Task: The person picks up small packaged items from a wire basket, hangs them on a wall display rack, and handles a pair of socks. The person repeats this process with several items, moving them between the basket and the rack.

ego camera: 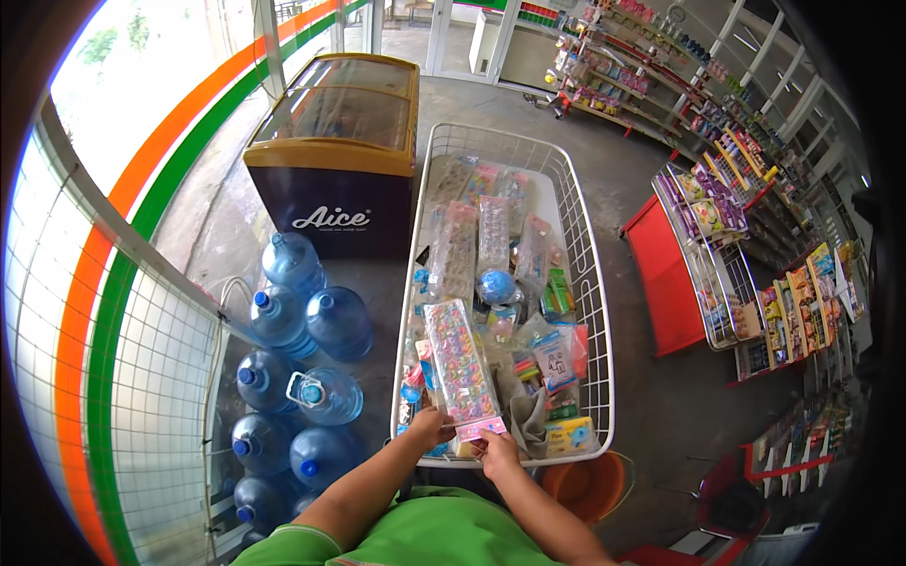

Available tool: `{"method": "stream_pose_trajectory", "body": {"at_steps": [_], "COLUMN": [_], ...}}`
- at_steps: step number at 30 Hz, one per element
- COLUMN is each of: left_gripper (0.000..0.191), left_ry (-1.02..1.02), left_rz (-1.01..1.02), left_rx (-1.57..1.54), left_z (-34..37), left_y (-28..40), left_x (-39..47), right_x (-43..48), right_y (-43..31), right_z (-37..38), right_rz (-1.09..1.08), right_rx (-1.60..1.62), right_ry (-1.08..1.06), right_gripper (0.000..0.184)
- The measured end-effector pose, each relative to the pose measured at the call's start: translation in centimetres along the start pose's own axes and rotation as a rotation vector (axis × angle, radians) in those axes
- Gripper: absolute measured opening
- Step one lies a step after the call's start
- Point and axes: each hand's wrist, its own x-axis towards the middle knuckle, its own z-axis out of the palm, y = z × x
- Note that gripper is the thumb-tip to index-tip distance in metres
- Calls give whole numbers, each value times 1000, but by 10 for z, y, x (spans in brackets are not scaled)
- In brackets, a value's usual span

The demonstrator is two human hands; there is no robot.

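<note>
A long clear packet of small multicoloured pieces (461, 361) lies over the goods in a white wire basket (610, 396), its pink header towards me. My left hand (432, 427) is at the header's left corner, fingers curled by the packet's edge. My right hand (495, 451) pinches the header's lower right edge. Further up the basket are more long clear packets (493, 233) and a blue ball (496, 286) in clear wrap. Near my right hand lie a grey cloth (528, 423) and a yellow packet (570, 436).
Several blue water jugs (340, 322) stand on the floor at the left, before a glass-topped freezer (333, 198). An orange bucket (584, 488) is beside the basket's near right corner. A red counter (665, 276) and stocked shelves (623, 78) stand at the right.
</note>
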Motion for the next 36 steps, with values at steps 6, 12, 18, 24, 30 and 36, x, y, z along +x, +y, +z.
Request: {"method": "stream_pose_trajectory", "body": {"at_steps": [6,12,18,24,30,36], "left_gripper": [29,25,23,25,35,42], "left_ry": [-83,-97,-51,31,19,254], "left_rz": [-13,-5,52,106,219,247], "left_rx": [-36,18,105,181,17,91], "left_z": [6,12,13,21,32,51], "left_y": [-4,-14,-26,-31,-46,-74], "left_x": [3,1,-6,-8,-15,-20], "right_x": [7,-11,-44,-65,-93,-104], "right_y": [0,-5,-27,-45,-62,-79], "right_z": [-1,-21,-29,-29,-41,-63], "right_rz": [-76,-374,-518,-740,-835,-856], "right_rx": [-117,-240,-353,-391,-322,-266], "right_ry": [177,304,324,228,79,-92], "right_gripper": [16,13,17,18,19,12]}}
